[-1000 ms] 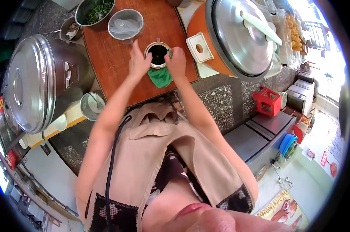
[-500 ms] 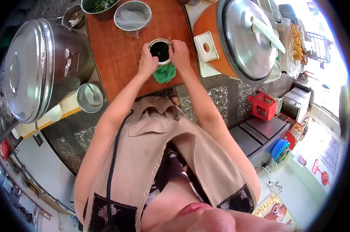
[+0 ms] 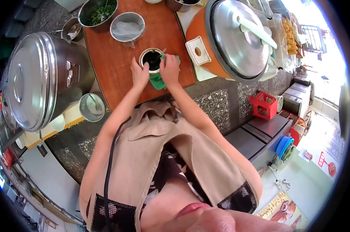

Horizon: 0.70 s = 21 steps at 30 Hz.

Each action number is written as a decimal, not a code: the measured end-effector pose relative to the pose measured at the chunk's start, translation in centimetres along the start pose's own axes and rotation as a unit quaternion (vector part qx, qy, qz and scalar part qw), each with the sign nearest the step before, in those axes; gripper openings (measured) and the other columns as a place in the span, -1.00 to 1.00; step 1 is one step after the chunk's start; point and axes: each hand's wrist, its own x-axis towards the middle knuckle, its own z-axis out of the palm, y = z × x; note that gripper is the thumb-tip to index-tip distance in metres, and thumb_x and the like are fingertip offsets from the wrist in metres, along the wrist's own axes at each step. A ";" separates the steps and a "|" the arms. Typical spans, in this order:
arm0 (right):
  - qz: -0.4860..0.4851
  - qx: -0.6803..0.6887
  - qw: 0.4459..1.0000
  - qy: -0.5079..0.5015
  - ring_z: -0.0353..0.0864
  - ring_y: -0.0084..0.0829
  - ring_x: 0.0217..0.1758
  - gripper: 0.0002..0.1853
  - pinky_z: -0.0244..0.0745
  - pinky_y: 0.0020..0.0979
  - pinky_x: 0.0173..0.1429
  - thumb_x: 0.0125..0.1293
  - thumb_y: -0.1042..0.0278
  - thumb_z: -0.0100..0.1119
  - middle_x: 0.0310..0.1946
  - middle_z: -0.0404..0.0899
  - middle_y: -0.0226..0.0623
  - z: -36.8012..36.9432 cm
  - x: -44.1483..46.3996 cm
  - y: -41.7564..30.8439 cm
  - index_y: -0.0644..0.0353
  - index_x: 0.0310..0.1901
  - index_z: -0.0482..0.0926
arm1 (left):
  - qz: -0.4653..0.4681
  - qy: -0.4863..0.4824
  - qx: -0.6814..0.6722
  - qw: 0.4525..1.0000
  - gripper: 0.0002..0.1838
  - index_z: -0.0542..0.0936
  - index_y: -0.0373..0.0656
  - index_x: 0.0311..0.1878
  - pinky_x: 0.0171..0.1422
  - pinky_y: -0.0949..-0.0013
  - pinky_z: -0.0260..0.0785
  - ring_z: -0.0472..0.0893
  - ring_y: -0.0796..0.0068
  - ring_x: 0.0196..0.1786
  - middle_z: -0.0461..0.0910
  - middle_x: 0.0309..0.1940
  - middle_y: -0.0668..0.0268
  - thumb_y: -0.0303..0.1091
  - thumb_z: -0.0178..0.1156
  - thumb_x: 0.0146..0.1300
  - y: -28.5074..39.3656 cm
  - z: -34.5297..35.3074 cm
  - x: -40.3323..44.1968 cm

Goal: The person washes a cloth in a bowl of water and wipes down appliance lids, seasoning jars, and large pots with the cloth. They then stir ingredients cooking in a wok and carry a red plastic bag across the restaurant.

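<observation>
Holds container (image 3: 154, 71) of dark contents (image 3: 152, 60) near 12 o'clock on brown table (image 3: 115, 62), with left hand (image 3: 140, 75) curled at its 9 o'clock side and right hand (image 3: 170, 70) clutching green cloth (image 3: 158, 82) at 3 o'clock. Could spill through uneven tilting, or catch the base on cloth bunched at 6 o'clock.

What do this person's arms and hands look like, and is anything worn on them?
The left hand and right hand are ungloved. No sleeves, watch or bracelet show on either arm; rings are too small to tell. Beside the arms is a beige apron with black lace.
</observation>
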 end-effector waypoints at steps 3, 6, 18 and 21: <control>0.001 0.014 1.000 0.008 0.40 -0.06 -0.16 -0.83 0.34 -0.17 -0.07 0.07 0.50 0.12 -0.29 0.43 -0.10 -0.2 -1.1 -0.5 0.25 -0.28 0.41 | 0.008 0.061 -0.140 0.988 -0.28 0.03 -0.45 0.31 0.41 0.16 0.01 0.25 -0.08 0.27 0.21 0.19 -0.20 -0.44 0.02 0.07 -1.0 2.9 -2.7; 0.020 0.000 1.000 -0.022 0.41 -0.06 -0.19 -0.83 0.35 -0.15 -0.10 0.04 0.51 0.13 -0.33 0.41 -0.09 -0.3 -1.5 -0.6 0.25 -0.31 0.40 | 0.032 0.055 -0.103 0.993 -0.34 0.08 -0.46 0.26 0.36 0.15 0.08 0.26 -0.07 0.26 0.21 0.17 -0.19 -0.42 -0.01 0.07 1.1 1.8 -2.8; -0.204 0.039 0.971 -0.120 0.44 -0.20 -0.22 -0.90 0.43 -0.28 -0.18 -0.07 0.54 0.10 -0.40 0.44 -0.25 -0.2 5.2 2.2 0.19 -0.44 0.47 | 0.084 -0.111 -0.057 0.989 -0.35 0.06 -0.44 0.26 0.37 0.18 0.08 0.29 -0.08 0.25 0.24 0.17 -0.20 -0.57 -0.10 0.01 0.8 -0.8 0.3; -0.272 0.002 0.948 -0.169 0.46 -0.25 -0.20 -0.88 0.46 -0.33 -0.15 -0.07 0.50 0.11 -0.38 0.46 -0.31 0.0 6.6 2.1 0.17 -0.41 0.49 | 0.100 -0.185 -0.037 0.977 -0.33 0.06 -0.42 0.27 0.37 0.18 0.10 0.30 -0.08 0.25 0.27 0.16 -0.19 -0.58 -0.08 0.00 -0.6 -1.3 2.7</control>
